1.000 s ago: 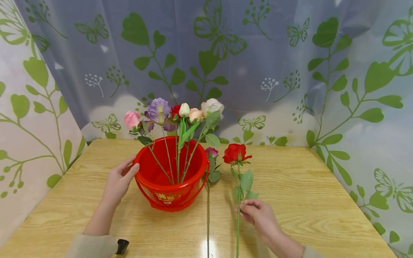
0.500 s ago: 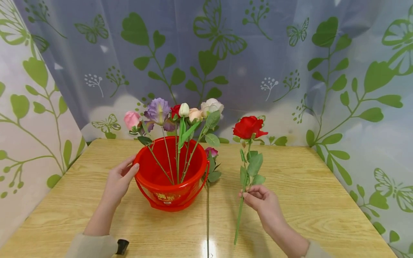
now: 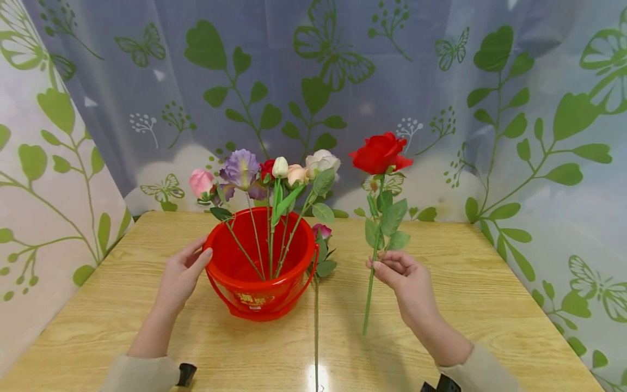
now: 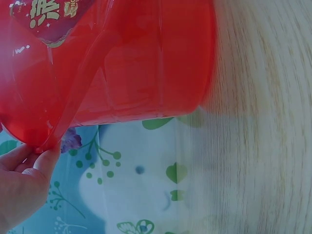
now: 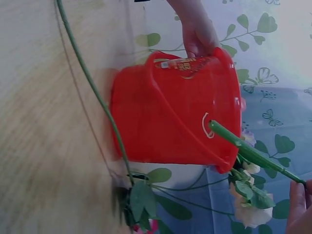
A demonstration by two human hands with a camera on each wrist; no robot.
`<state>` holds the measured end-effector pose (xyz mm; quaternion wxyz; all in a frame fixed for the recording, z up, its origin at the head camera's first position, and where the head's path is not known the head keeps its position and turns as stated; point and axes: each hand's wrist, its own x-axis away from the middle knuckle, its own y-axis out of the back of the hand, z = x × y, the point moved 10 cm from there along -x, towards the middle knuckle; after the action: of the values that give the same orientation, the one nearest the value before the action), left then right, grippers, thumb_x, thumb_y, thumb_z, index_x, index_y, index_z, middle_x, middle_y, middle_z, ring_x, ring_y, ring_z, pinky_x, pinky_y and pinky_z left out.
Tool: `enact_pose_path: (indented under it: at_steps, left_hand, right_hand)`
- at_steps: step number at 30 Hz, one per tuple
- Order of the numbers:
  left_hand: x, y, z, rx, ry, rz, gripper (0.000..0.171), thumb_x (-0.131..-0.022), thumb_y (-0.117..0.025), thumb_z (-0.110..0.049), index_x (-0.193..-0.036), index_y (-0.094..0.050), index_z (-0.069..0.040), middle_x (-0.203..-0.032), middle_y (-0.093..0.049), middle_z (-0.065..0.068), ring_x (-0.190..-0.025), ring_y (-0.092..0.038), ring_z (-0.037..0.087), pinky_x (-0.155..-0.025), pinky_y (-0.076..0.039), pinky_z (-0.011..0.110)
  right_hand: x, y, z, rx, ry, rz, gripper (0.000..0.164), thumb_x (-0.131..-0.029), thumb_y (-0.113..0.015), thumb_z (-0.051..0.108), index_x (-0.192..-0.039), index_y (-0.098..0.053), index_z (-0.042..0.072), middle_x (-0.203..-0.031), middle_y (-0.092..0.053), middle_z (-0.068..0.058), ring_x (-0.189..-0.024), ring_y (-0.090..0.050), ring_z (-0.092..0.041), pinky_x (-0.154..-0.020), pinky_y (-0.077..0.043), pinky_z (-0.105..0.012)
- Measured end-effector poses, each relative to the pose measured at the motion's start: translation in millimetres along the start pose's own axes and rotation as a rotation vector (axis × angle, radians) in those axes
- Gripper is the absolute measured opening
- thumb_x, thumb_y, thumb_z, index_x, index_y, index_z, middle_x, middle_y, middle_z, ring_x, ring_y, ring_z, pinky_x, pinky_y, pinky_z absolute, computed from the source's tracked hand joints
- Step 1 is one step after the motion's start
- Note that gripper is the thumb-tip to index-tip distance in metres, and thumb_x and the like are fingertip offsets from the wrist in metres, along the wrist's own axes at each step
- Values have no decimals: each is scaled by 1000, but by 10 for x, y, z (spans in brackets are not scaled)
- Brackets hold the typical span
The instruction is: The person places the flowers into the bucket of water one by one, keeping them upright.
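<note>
A red bucket (image 3: 264, 305) stands left of centre on the table, with several artificial flowers upright in it, among them a purple iris (image 3: 241, 170), a pink rose (image 3: 200, 182) and a white tulip (image 3: 280, 167). My left hand (image 3: 182, 275) grips the bucket's left rim, thumb outside; the left wrist view shows the fingers (image 4: 45, 163) pinching it beside the handle. To the right of the bucket, my right hand (image 3: 409, 283) pinches the green stem of a red rose (image 3: 381, 154), held upright above the table. The stem's lower end shows in the right wrist view, before the bucket.
A magenta rose (image 3: 321, 231) lies on the wooden table (image 3: 465, 272) just right of the bucket, its long stem pointing to the near edge. Behind the table hangs a curtain (image 3: 421, 71) with leaves and butterflies.
My right hand has raised the red rose off the table, moving it up and slightly right. The left hand and bucket have stayed in place.
</note>
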<state>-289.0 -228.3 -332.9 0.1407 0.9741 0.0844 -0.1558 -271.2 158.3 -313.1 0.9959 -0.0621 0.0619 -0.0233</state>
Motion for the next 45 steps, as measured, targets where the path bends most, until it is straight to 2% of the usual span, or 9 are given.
enact_pose_path:
  at_steps: [7,17,30,34,41,43,45]
  left_hand:
    - [-1,1,19,9,7,-2,45,-90,-52,-18,-125,-43,9,-121,-48,25,-86,-51,-10,-74,-42,10]
    - [-10,-2,1,19,-1,-2,45,-90,-52,-17,-125,-43,10,-122,-46,26,-87,-50,-10,-74,-42,10]
    - [-10,-5,0,10,0,16,46,-90,-52,-17,-126,-41,10,-124,-45,25,-89,-49,-11,-75,-42,9]
    - [-8,-1,19,0,9,14,46,-90,-52,-18,-126,-42,9,-124,-45,24,-88,-50,-10,-74,-42,10]
    - [-5,5,38,4,24,10,46,-90,-52,-19,-126,-43,8,-122,-47,24,-87,-51,-9,-74,-42,10]
    - [-7,3,30,5,17,10,46,-90,-52,-18,-126,-43,8,-122,-47,24,-87,-51,-9,-74,-42,10]
    - [-9,-2,24,7,11,8,45,-90,-53,-17,-126,-43,9,-122,-47,24,-87,-51,-10,-75,-42,10]
  right_hand:
    - [-111,-107,221,-41,52,9,10,-82,-58,-3,-90,-55,1,-81,-66,0,-84,-62,-16,-77,-48,-27]
    - [-245,-302,545,-122,132,21,8,-83,-57,-4,-91,-54,-2,-82,-66,-3,-84,-62,-17,-78,-48,-28]
    - [-430,-721,869,-254,235,62,13,-82,-54,-10,-83,-58,2,-76,-65,-3,-78,-63,-18,-75,-49,-30]
    - [-472,-889,903,-274,263,68,15,-82,-53,-12,-84,-57,2,-74,-65,-1,-75,-63,-15,-71,-50,-26]
    - [-535,-1180,807,-269,278,91,14,-80,-55,-11,-82,-57,2,-73,-64,-2,-75,-64,-18,-71,-50,-29]
    - [-538,-1248,747,-236,265,100,11,-81,-56,-9,-85,-57,1,-75,-64,-1,-72,-63,-16,-58,-49,-23]
    - [-535,-1306,683,-234,257,104,11,-81,-56,-9,-85,-56,1,-74,-63,-1,-73,-62,-18,-59,-50,-24]
